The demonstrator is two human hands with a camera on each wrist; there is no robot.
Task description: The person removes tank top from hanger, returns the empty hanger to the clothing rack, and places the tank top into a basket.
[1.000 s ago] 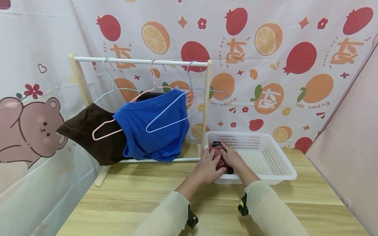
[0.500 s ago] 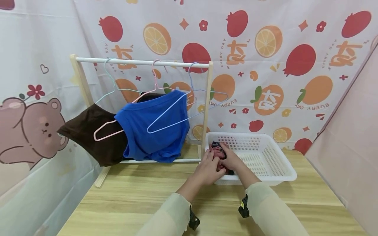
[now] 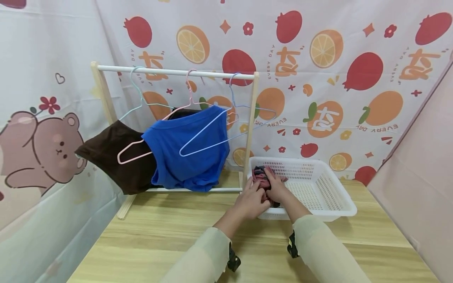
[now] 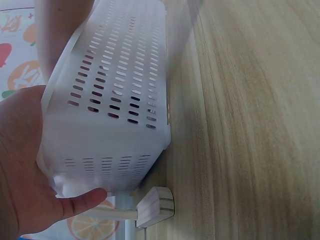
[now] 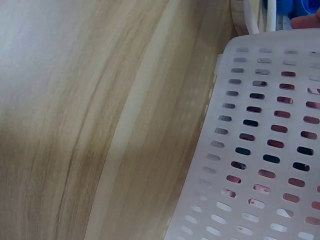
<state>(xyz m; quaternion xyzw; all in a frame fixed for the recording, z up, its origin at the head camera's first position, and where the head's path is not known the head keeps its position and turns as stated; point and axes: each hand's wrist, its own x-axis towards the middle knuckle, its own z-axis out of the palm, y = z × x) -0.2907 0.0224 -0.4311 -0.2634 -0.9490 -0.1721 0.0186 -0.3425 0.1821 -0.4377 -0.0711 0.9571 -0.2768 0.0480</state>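
Observation:
A bunched cloth (image 3: 262,179), red-pink with dark parts, lies at the left end of the white perforated plastic basket (image 3: 332,179). My left hand (image 3: 250,200) reaches over the basket's near left corner and holds the cloth; one finger lies outside the wall in the left wrist view. From the right, my right hand (image 3: 277,189) grips the same cloth, its fingers over the top. Both hands sit close together and partly cover it. Through the basket's slots (image 5: 275,142) in the right wrist view, patches of red and dark cloth show.
Left of the basket stands a clothes rack (image 3: 253,118), its post close to the basket wall. On it hang a brown garment (image 3: 122,157), a blue garment (image 3: 191,149), a pink hanger (image 3: 190,94) and a light-blue hanger (image 3: 232,94). All stand on a wooden table (image 3: 177,239).
Both hands stay over the cloth and shift it slightly; the left fingers have drawn in from a wider spread. A reddish bit of cloth now shows right of the right hand. The view has shifted slightly.

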